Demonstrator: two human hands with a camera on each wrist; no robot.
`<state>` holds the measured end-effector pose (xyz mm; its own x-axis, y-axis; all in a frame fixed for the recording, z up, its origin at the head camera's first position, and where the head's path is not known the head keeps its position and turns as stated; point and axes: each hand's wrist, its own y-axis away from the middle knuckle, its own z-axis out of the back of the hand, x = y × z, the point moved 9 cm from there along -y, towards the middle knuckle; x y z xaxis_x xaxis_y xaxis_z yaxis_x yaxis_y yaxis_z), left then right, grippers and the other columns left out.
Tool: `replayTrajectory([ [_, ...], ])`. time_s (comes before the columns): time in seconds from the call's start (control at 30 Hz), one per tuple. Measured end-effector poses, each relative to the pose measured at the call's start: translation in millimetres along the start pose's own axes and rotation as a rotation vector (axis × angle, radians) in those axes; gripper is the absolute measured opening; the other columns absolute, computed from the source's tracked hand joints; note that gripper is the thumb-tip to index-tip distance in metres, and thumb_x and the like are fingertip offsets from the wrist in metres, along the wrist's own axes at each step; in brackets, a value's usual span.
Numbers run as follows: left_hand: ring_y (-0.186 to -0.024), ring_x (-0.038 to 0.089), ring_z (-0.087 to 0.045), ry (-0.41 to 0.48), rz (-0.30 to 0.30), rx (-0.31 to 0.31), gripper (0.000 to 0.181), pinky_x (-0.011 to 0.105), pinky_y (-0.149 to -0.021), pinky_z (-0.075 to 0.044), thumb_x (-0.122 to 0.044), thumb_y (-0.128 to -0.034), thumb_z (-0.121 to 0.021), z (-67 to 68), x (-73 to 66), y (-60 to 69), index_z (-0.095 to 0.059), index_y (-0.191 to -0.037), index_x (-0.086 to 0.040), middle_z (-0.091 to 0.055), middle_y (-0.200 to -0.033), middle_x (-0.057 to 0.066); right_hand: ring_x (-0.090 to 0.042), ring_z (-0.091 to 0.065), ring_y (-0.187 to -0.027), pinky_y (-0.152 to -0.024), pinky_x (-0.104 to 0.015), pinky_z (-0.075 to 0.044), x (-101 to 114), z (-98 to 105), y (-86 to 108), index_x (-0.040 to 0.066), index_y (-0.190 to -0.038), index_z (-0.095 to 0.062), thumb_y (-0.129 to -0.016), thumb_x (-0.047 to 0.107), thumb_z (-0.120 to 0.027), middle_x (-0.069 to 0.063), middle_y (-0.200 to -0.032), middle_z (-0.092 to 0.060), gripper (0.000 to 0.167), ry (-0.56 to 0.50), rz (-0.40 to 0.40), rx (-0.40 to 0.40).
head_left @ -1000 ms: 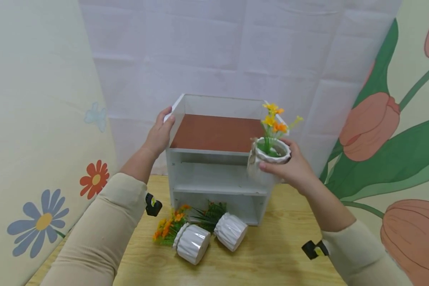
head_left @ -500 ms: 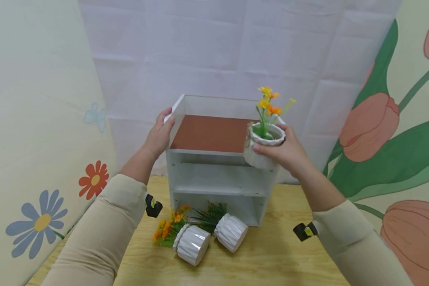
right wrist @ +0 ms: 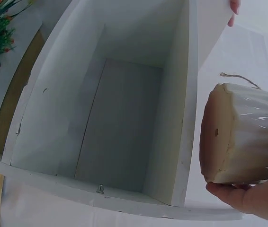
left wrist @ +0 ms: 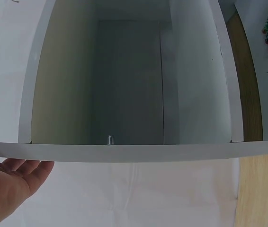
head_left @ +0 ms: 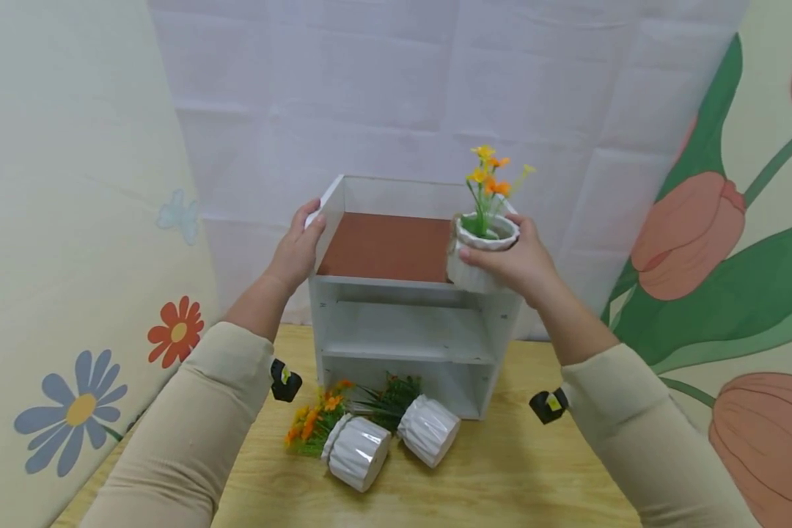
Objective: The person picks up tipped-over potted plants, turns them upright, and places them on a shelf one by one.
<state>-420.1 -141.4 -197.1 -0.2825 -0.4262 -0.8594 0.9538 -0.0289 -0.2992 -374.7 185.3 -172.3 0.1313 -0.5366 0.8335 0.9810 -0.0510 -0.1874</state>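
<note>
In the head view my right hand grips a white ribbed flower pot with yellow and orange flowers. It stands upright, at the front right corner of the small white shelf unit. From the right wrist view, the pot's unglazed base appears raised past the top board's edge, with a bit of twine beside it. My left hand holds the upper edge of the unit's left side panel. In the left wrist view the fingers reach round that panel.
Two white pots lie tipped over before the unit: one with orange flowers, one with dark green foliage. The unit has a brown top board with raised sides, and two compartments below. It stands on a wooden table.
My right hand has raised the flower pot and moved it left, toward the unit's top. The left hand keeps its hold on the side panel, and the tipped pots stay put.
</note>
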Motion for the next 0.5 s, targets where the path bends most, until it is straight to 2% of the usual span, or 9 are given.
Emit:
replayTrajectory([
  [0.13, -0.131, 0.042, -0.04, -0.002, -0.001, -0.005, 0.057, 0.062, -0.11, -0.032, -0.047, -0.1049, -0.022, 1.2, -0.3, 0.1, -0.011, -0.158, -0.028, -0.036, -0.149, 0.024, -0.03, -0.042, -0.134, -0.103, -0.048, -0.046, 3, -2, -6.0, 0.015, -0.156, -0.011, -0.073, 0.048, -0.083, -0.014, -0.154, -0.034, 0.115, -0.007, -0.014, -0.02],
  [0.27, -0.132, 0.041, -0.039, -0.004, 0.004, 0.005, 0.057, 0.064, -0.11, -0.033, -0.047, -0.1048, -0.022, 0.8, -0.8, 1.4, -0.01, -0.158, -0.029, -0.035, -0.15, 0.023, -0.03, -0.04, -0.136, -0.109, -0.047, -0.041, 5, -4, -12.4, 0.014, -0.155, -0.013, -0.071, 0.049, -0.084, -0.015, -0.153, -0.036, 0.115, 0.002, -0.018, -0.057],
  [0.5, -0.133, 0.041, -0.038, -0.001, 0.003, 0.018, 0.057, 0.065, -0.11, -0.032, -0.047, -0.1052, -0.022, -0.3, -1.5, 4.2, -0.008, -0.158, -0.031, -0.034, -0.152, 0.022, -0.03, -0.041, -0.135, -0.109, -0.044, -0.042, 6, -8, -21.6, 0.013, -0.154, -0.015, -0.07, 0.045, -0.086, -0.017, -0.151, -0.038, 0.114, -0.029, -0.032, -0.102],
])
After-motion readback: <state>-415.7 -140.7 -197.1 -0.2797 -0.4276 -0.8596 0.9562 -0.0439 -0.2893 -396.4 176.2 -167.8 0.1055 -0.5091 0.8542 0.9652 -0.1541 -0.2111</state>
